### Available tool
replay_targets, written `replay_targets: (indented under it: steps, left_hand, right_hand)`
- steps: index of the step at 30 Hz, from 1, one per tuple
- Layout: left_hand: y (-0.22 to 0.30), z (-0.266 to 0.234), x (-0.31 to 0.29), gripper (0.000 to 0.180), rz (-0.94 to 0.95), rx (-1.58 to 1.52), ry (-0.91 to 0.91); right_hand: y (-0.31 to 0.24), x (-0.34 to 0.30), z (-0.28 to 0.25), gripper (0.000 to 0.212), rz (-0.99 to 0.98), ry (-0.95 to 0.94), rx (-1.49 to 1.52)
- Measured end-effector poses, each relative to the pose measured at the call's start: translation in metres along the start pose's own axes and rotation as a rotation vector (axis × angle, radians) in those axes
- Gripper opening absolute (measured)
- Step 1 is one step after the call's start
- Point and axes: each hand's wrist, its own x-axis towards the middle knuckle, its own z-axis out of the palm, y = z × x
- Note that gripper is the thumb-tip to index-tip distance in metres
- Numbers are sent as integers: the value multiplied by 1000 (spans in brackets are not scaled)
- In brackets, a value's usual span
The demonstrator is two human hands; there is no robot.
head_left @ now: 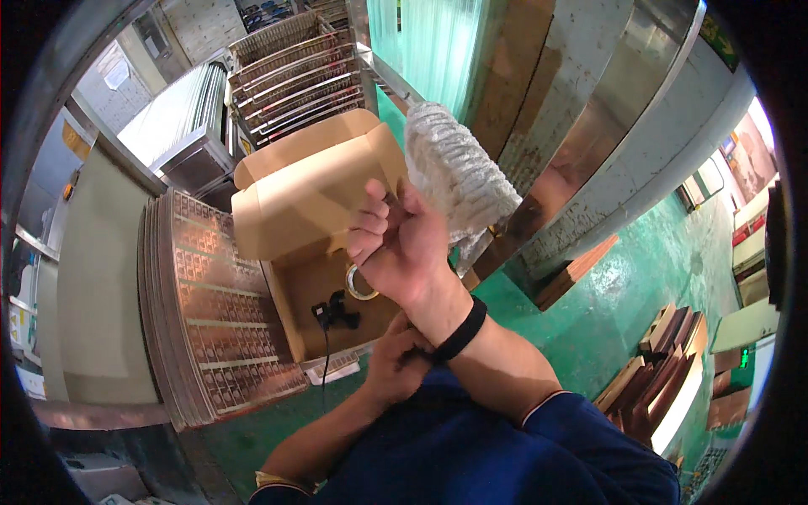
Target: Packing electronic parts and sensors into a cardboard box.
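My right hand (406, 244) is raised in front of the open carton, its fingers half curled and the thumb held apart, with nothing visible in it. Around that wrist runs a black wristband (463, 330). At the band's near side my left hand (398, 362) is closed on its dark end, pressed against the inner forearm; the fingertips are partly hidden. Below and behind the hands stands the brown cardboard box (282, 303), flaps raised. Inside it lie a small black device (337, 313) with a cable over the rim and a tape roll (360, 286), partly covered by my right hand.
Stacked copper-coloured panels (223, 311) lean left of the box. A wire-basket rack (295, 76) stands behind it. Right of my raised hand is a bundle in whitish, ribbed wrapping (459, 168). Brown boards (656, 379) are piled on the green floor (598, 286) at the right.
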Motion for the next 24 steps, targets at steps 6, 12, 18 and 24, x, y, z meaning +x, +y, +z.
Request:
replay_targets:
  steps: [6,12,18,24]
  left_hand:
    - [20,11,1,23,-121,-200,50]
    - [13,8,-9,24,-401,-180,-18]
    - [-1,-6,-7,24,-327,0,-163]
    - [3,-7,-3,24,-102,57,-228]
  right_hand:
    - [-10,7,-17,43,41,-122,54]
    - [-9,1,-10,31,-16,-8,15]
    - [-5,-10,-8,30,31,-46,32]
    - [-1,-12,-18,25,34,31,-207]
